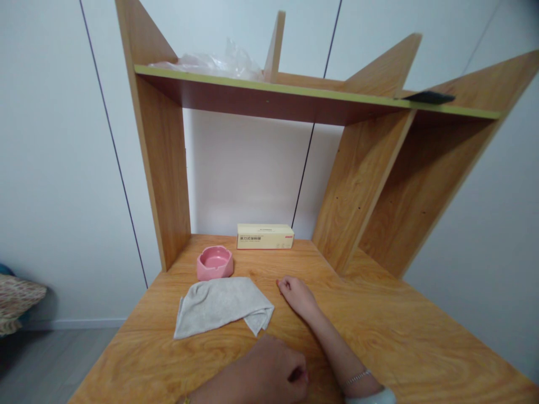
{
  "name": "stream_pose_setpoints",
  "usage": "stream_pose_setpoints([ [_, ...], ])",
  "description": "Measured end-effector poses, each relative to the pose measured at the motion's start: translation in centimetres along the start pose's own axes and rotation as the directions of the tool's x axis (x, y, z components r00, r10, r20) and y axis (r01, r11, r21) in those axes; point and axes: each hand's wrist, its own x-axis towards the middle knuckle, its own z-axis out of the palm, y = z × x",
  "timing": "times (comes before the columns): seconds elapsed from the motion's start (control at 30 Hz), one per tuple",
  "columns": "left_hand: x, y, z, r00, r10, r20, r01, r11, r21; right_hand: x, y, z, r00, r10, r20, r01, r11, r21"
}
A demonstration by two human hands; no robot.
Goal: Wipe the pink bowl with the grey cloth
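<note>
My left hand [269, 367] is curled into a loose fist low in the view, close to the camera. A dark hollow shows between its fingers, and I see nothing in it. Farther forward, my right hand [298, 294] rests on the desk with its fingers folded in, and no object shows in it. Left of the right hand and beyond the left one lies a grey cloth [223, 306], partly folded over at its right end. Behind the cloth stands a pink faceted ashtray [215, 264]. Neither hand touches the cloth or the ashtray.
A long cream box [265, 237] with printed lettering sits at the back of the wooden desk [400, 336]. Upright panels carry an overhead shelf [261, 92]. On it lie crumpled clear plastic [223, 64] and a flat black item [429, 97]. Patterned fabric [19, 297] shows at far left.
</note>
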Motion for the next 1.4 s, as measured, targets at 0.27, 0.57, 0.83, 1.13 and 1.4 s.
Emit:
stream_pose_setpoints([
  [0.27, 0.1, -0.1, 0.2, 1.000, 0.011, -0.008, -0.011, 1.000, 0.017, 0.1, 0.1, 0.2, 1.000, 0.015, -0.021, -0.015, 1.000, -0.022],
  [0.57, 0.3, -0.7, 1.2, 0.999, 0.026, -0.031, -0.025, 0.999, 0.022, 0.0, 0.1, 0.2, 1.000, 0.013, -0.029, -0.013, 1.000, -0.015],
  [0.83, 0.1, -0.1, 0.2, 1.000, 0.016, -0.017, -0.016, 1.000, 0.002, 0.1, 0.1, 0.2, 0.999, -0.010, -0.035, 0.010, 1.000, -0.012],
  [1.13, 0.0, -0.3, 0.6, 0.999, 0.029, -0.043, -0.028, 0.999, 0.024, 0.0, 0.0, 0.1, 1.000, -0.002, -0.020, 0.002, 1.000, -0.012],
  [1.4, 0.3, -0.5, 0.9, 0.998, 0.036, -0.049, -0.033, 0.998, 0.057, 0.1, 0.2, 0.4, 0.999, -0.008, -0.038, 0.008, 1.000, 0.001],
])
